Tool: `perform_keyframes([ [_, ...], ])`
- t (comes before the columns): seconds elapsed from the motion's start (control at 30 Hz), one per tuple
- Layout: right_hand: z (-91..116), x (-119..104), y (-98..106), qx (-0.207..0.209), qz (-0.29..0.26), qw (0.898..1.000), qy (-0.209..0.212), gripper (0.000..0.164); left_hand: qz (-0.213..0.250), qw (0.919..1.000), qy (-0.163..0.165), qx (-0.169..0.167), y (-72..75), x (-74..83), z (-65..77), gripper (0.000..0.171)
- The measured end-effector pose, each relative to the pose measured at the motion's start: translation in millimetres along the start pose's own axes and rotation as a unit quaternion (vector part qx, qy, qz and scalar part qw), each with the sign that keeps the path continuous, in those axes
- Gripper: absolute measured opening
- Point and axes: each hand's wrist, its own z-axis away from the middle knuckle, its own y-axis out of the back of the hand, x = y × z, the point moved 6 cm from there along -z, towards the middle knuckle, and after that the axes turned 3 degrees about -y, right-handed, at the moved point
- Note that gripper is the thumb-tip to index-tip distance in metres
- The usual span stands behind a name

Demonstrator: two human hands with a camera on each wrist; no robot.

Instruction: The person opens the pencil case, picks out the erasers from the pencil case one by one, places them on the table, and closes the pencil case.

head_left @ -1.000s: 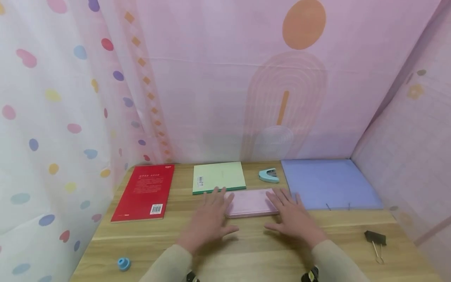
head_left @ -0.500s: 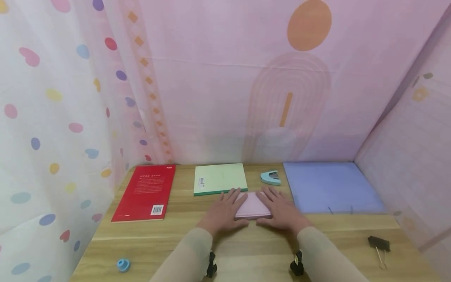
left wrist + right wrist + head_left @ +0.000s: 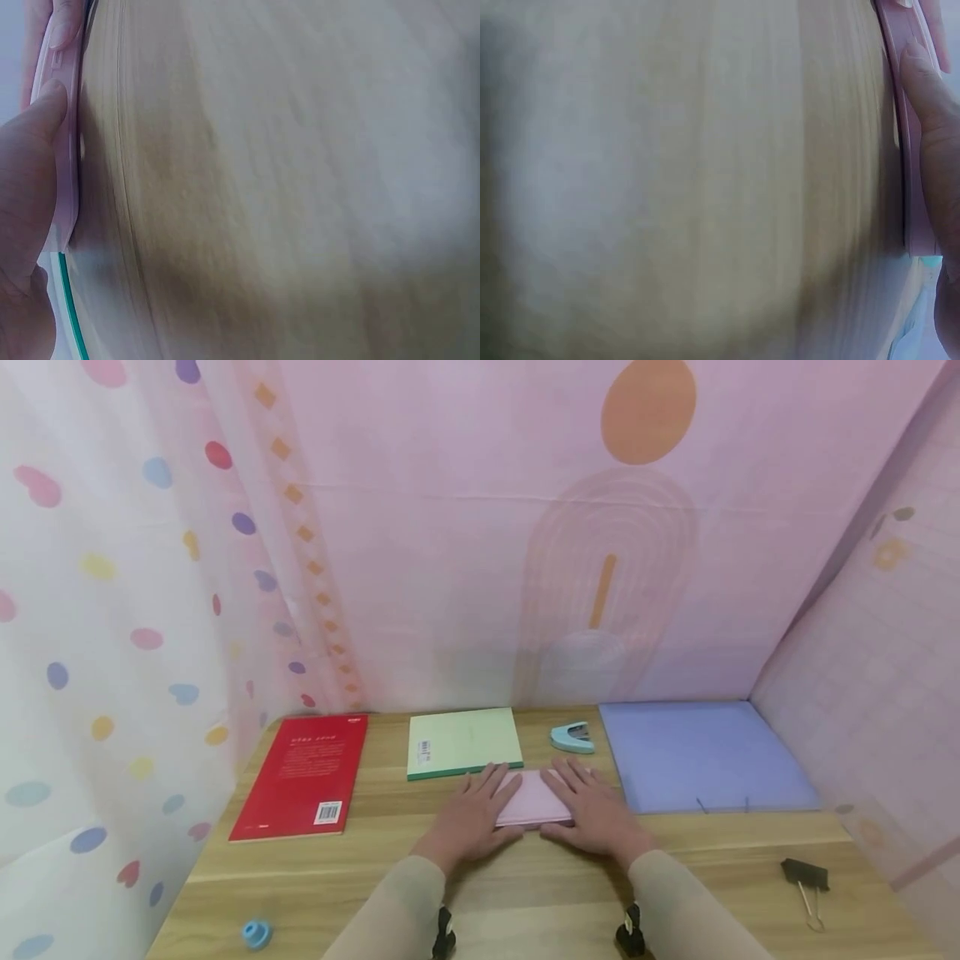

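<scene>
Between my two hands lies a flat pink case (image 3: 534,800) with a pale top, on the wooden table. My left hand (image 3: 467,818) rests over its left end, fingers straight and spread, fingertips near the back edge. Over the right end, my right hand (image 3: 596,814) lies the same way. In the left wrist view, the left thumb (image 3: 46,112) touches the case's front side, where a small rectangular mark shows. The right thumb (image 3: 922,79) lies along that same side in the right wrist view. Both ends of the case are hidden under the hands.
Behind the case lie a green book (image 3: 465,743) and a light-blue stapler (image 3: 572,737). A red book (image 3: 302,777) is at the left, a blue folder (image 3: 708,756) at the right. Nearer are a small blue round piece (image 3: 257,934) and a black binder clip (image 3: 805,875).
Both hands have come inward from above the case's ends onto it, and the thumbs have reached its front side. Over the last half second the hands stay put; the head view shifts slightly.
</scene>
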Motion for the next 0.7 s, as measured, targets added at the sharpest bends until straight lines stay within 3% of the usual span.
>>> perform_keyframes([
  [0.3,11.9,-17.6,-3.4,0.029,-0.01,0.999,0.009,0.086,0.003,0.9996,-0.014,0.022,1.1,6.5,22.7,0.079],
  [0.7,29.7,-48.2,-3.6,-0.012,-0.026,0.999,0.014,0.087,0.001,0.9994,-0.004,0.034,-5.5,15.7,62.8,0.079],
])
